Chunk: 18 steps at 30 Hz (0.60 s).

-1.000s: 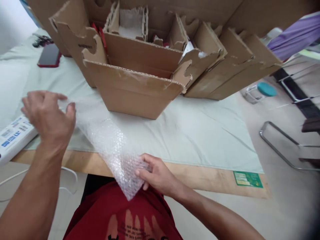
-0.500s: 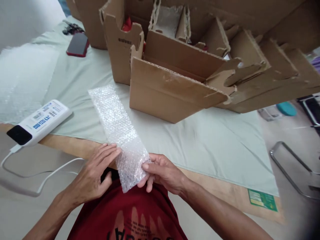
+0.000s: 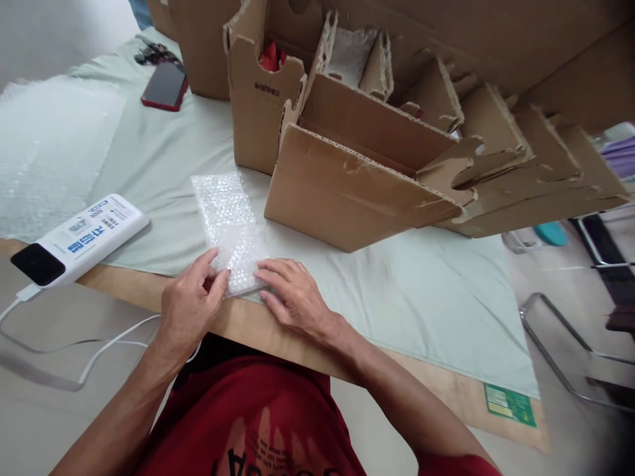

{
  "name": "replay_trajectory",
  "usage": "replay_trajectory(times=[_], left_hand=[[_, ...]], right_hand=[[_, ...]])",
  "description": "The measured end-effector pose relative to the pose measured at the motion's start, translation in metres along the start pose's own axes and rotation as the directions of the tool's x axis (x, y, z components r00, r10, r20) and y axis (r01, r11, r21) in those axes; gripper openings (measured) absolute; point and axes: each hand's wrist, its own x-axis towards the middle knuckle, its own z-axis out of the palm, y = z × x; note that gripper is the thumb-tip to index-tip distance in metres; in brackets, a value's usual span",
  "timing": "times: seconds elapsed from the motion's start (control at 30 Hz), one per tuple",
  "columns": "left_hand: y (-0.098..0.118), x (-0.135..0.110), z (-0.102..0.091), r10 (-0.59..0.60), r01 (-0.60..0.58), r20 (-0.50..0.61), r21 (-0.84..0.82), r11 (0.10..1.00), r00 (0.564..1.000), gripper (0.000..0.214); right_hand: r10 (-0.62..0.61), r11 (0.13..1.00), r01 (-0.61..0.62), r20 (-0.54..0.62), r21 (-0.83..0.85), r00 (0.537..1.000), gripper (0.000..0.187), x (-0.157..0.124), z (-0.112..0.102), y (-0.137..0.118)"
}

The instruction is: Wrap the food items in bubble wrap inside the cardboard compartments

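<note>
A strip of clear bubble wrap point(image 3: 228, 211) lies on the cloth by the table's front edge, its near end folded back over itself. At the left side of the fold, my left hand point(image 3: 191, 301) pinches the wrap between thumb and forefinger. My right hand point(image 3: 297, 297) rests at the right side, fingertips on the wrap's edge and thumb apart from the fingers. Just beyond the strip stands an open cardboard box point(image 3: 347, 192) with cardboard dividers.
A white power bank point(image 3: 84, 238) with a cable lies left, near a larger bubble wrap sheet point(image 3: 54, 145). Farther back is a phone point(image 3: 165, 86). A green card point(image 3: 510, 404) is at the table's front right edge. Metal tubing point(image 3: 560, 344) stands beyond the right edge.
The bubble wrap's near end has gone from hanging over the table edge to lying folded on the table. Both hands have moved forward with it, and my left fingers have closed on its edge.
</note>
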Motion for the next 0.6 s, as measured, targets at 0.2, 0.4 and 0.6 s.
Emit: replay_trajectory(times=[0.2,0.4,0.6], left_hand=[[-0.001,-0.01,0.0,0.078,-0.074,-0.032,0.107,0.991,0.996,0.05],[0.0,-0.02,-0.002,0.26,-0.224,-0.142,0.228,0.948,0.955,0.065],[-0.004,-0.032,-0.007,0.552,-0.546,0.018,0.181,0.818,0.833,0.034]], right_hand=[[-0.095,0.961,0.113,0.082,-0.252,0.992,0.037,0.002,0.006,0.013],[-0.138,0.949,0.183,0.184,-0.257,0.973,0.034,0.011,0.008,0.021],[-0.158,0.977,0.174,0.129,-0.121,0.979,0.025,0.014,-0.014,0.013]])
